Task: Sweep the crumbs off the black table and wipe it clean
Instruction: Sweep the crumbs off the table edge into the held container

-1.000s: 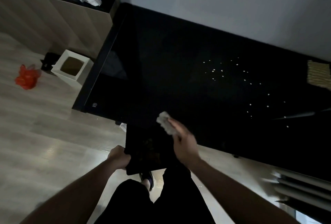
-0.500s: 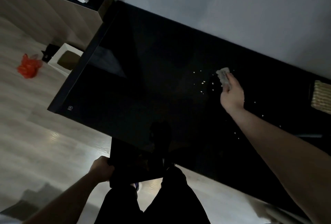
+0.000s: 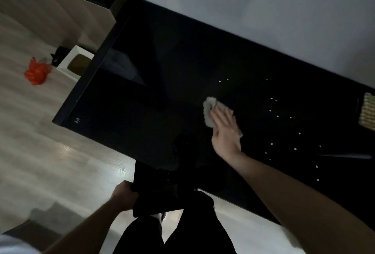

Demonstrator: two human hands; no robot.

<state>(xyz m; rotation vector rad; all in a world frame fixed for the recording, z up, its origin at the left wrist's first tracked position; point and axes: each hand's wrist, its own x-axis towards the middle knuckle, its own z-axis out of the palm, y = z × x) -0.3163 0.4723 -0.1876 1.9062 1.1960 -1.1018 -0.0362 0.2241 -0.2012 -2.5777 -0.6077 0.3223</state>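
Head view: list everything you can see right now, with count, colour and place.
table: one, black, against the wall
crumbs: many, white, table's right part
cloth: one, grey, on table
tray: one, black, at table's near edge
mat: one, tan, far right
box: one, white, on floor
bag: one, red, on floor
right hand: flat on cloth
left hand: holds tray's edge

Dim, murky — wide-angle edge warp
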